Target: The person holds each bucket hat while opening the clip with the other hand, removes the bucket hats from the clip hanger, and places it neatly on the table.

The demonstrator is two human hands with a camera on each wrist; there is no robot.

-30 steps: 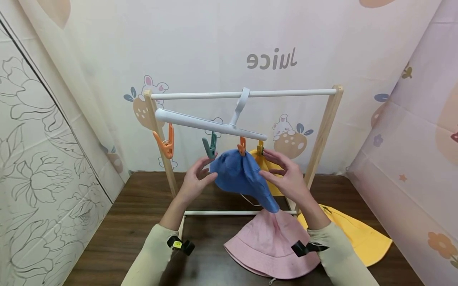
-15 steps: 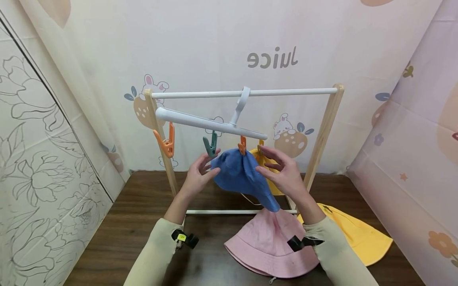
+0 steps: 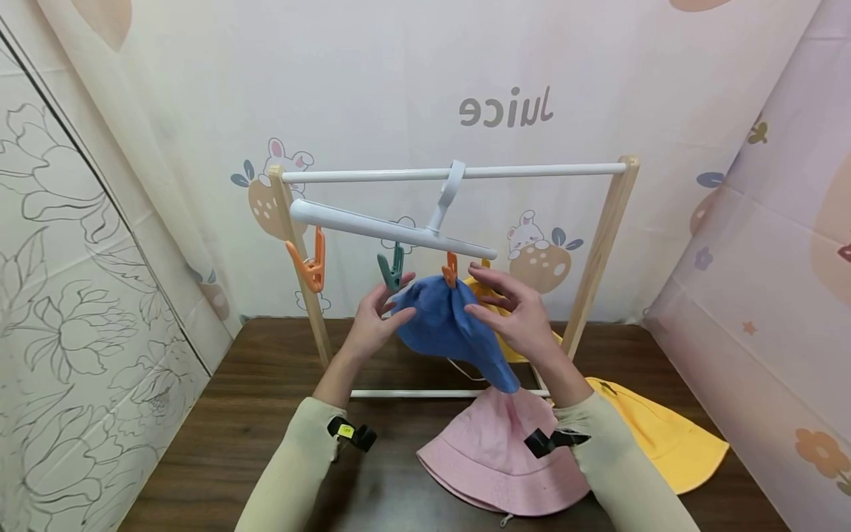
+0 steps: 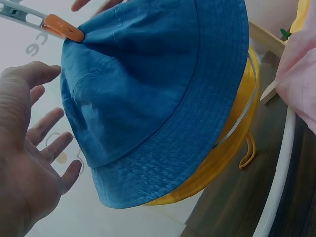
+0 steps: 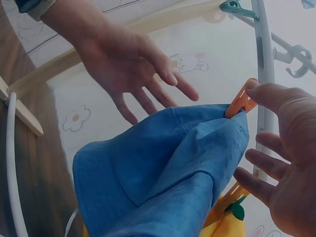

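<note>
A blue bucket hat (image 3: 442, 321) hangs by its crown from an orange clothespin (image 3: 450, 270) under the white hanger (image 3: 392, 230). Behind it hangs a yellow hat (image 4: 249, 91), partly hidden by the blue one. My left hand (image 3: 372, 325) is at the blue hat's left, fingers spread and slightly bent; the left wrist view shows a gap between them. On the other side is my right hand (image 3: 515, 310), its fingers loosely bent. In the right wrist view its thumb overlaps the orange clothespin; whether it touches, I cannot tell. Neither hand grips anything.
The hanger tilts down rightward on a rack's white top bar (image 3: 545, 171). A green clothespin (image 3: 392, 267) and another orange clothespin (image 3: 310, 262) hang from it without hats. A pink bucket hat (image 3: 499, 473) and a second yellow hat (image 3: 665, 436) lie on the dark wooden table (image 3: 219, 428).
The left hand has shifted a little to the right and the right hand a little to the left, bringing them closer together. The blue hat hangs nearly as before.
</note>
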